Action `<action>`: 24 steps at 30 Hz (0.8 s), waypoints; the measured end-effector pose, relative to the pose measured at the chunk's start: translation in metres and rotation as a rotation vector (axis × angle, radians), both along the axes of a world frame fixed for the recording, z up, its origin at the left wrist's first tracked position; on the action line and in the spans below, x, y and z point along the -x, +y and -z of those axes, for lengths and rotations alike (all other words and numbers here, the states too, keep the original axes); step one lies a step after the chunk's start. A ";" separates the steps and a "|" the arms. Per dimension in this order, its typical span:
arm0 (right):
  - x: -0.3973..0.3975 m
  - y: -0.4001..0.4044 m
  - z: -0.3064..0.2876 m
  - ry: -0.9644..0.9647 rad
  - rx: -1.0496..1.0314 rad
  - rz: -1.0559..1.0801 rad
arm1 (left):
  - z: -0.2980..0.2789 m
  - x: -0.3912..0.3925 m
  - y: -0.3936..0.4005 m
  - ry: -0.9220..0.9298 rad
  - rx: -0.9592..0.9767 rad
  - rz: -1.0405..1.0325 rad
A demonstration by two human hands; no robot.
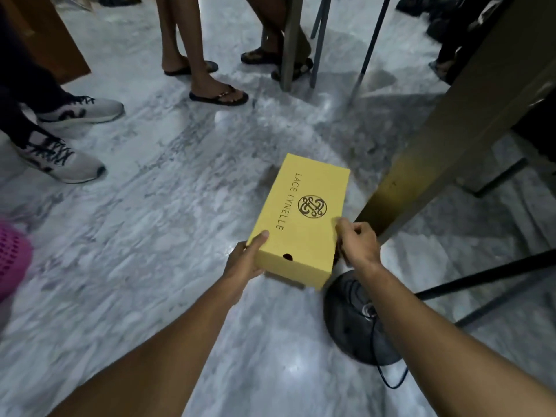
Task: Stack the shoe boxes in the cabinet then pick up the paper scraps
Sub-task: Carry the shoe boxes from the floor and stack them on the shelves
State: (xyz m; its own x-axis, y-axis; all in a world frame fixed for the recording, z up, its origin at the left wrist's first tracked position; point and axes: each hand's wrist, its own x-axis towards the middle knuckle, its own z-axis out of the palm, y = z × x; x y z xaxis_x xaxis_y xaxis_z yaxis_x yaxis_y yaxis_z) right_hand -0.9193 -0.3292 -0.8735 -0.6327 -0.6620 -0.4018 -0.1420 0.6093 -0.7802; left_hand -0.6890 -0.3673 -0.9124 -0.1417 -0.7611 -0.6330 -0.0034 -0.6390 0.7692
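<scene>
- One yellow rectangular cardboard shoe box [301,218], lid on, is held just above the grey marble floor [144,236], beside the open brown cabinet door [421,164].
- The left hand [245,261] cups the near left corner, thumb on the lid; the right hand [358,239] grips the right edge. The fingers of both hands are clamped on the box.
- It is likely light and stiff, with smooth sides that could slip; holding opposite sides low down suits it, since squeezing the lid could dent it.
- Count: one box, no paper scraps visible, one black round fan base [355,320] underneath.
</scene>
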 end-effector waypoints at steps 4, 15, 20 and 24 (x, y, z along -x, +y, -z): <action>-0.009 -0.018 -0.002 -0.307 0.071 0.032 | -0.002 -0.069 0.019 0.027 -0.033 0.029; -0.163 0.000 -0.072 -0.362 0.160 -0.416 | -0.074 -0.256 0.085 0.050 0.031 0.087; -0.260 0.017 -0.122 -0.384 0.146 -0.783 | -0.134 -0.327 0.117 0.016 0.204 -0.048; -0.343 0.032 -0.155 -0.477 0.142 -0.969 | -0.174 -0.385 0.169 -0.083 0.394 -0.167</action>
